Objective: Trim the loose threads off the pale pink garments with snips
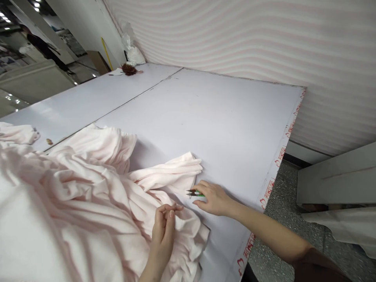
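Note:
A large heap of pale pink fabric (96,196) spreads over the left and front of the table, with a narrow sleeve-like end (172,170) stretched toward the right. My right hand (213,197) is closed around small green-handled thread snips (196,193), whose dark blades point left beside that end. Just over the fabric, my left hand (164,227) has its fingers curled and thumb pressed against them. Whether something thin is pinched there is too small to make out.
The light table (229,121) has red printing along its right edge. A brown tuft (129,69) and a plastic bag (135,55) sit at the far end. Striped sheeting (249,39) hangs behind. A person (44,47) stands in the far left background.

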Tool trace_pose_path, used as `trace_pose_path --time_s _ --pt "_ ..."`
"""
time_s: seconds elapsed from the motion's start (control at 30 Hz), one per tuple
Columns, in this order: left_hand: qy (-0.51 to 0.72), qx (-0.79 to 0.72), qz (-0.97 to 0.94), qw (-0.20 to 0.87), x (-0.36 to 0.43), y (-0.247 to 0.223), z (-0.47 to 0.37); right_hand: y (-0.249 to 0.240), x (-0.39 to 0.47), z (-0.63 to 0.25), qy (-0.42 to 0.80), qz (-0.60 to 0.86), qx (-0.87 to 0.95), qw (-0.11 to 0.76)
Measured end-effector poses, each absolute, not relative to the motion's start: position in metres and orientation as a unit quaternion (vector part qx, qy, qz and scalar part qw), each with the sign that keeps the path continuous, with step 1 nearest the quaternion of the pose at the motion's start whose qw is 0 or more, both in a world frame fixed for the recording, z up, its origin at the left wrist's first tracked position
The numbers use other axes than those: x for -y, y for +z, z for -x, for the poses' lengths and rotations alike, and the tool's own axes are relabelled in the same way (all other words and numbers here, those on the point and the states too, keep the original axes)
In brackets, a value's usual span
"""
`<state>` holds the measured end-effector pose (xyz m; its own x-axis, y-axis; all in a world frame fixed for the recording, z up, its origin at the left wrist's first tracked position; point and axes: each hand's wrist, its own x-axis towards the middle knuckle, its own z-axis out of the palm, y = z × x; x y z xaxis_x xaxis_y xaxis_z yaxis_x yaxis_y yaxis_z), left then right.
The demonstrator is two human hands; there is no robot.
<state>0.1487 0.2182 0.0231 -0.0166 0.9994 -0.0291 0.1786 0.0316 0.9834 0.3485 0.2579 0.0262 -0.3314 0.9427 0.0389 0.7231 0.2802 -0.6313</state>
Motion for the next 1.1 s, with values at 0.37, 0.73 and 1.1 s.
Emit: trace_pose_path --time_s 0.37,0.73,1.1 --pt "0.282 -0.613 -0.684 0.277 -0.248 0.008 -0.162 0.015 -0.289 -0.335 0.303 0.496 0.753 0.309" --pt "0.461 -0.42 -0.781 -0.011 -0.245 -0.01 -0.146 0.018 -0.268 -0.335 0.316 0.477 0.726 0.381" --pt "0.466 -0.536 -0.46 0.533 -0.251 0.006 -0.146 0.038 -0.265 -0.34 0.256 0.527 0.773 0.241"
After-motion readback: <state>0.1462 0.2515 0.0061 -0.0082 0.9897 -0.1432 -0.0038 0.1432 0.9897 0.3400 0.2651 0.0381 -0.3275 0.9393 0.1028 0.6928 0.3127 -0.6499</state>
